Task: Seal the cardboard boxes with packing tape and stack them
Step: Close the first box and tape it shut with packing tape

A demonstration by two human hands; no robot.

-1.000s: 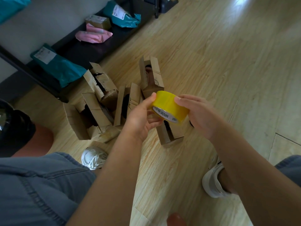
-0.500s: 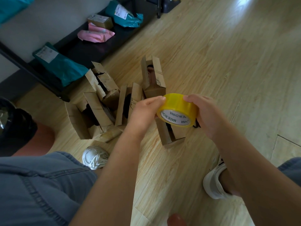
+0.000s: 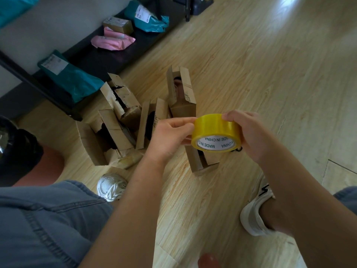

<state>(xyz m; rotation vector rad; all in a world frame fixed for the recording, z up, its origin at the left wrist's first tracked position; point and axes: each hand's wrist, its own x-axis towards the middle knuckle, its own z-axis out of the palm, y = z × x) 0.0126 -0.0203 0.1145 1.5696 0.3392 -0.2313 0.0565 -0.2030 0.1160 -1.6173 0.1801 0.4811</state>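
wood floor (image 3: 260,74), open boxes (image 3: 188,93), dark contents (image 3: 176,85), tape (image 3: 216,128)

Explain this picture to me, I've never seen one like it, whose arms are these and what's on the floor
There is no machine here. The camera sits on a person's head and looks down, so the arms are their own. The right hand grips a yellow tape roll; the left hand pinches at its rim, perhaps seeking the tape's end. On the wooden floor stand several open cardboard boxes, none sealed. Teal and pink mailer bags lie on a low dark shelf behind.
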